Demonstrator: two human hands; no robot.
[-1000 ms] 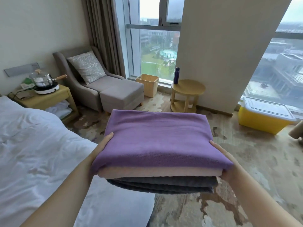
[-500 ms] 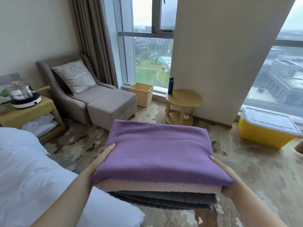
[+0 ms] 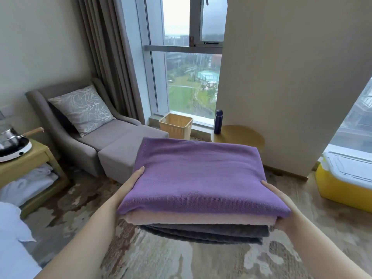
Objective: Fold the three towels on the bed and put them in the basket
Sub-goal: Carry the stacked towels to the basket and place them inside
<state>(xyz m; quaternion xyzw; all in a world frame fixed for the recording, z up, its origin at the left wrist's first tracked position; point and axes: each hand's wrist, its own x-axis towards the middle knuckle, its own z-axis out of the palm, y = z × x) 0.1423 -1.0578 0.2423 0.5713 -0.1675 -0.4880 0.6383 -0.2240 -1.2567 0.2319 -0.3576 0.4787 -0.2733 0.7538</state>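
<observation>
Towels [image 3: 193, 178] lie folded in a soft stack, purple over pink over grey. Left hand [image 3: 131, 183] and right hand [image 3: 276, 200] grip its sides.

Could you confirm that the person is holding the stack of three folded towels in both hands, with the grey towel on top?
Not quite: the purple towel is on top, and the grey towel is at the bottom, under the pink towel. The head view shows this. The rest stands: the left hand and the right hand hold the stack of three folded towels.
</observation>
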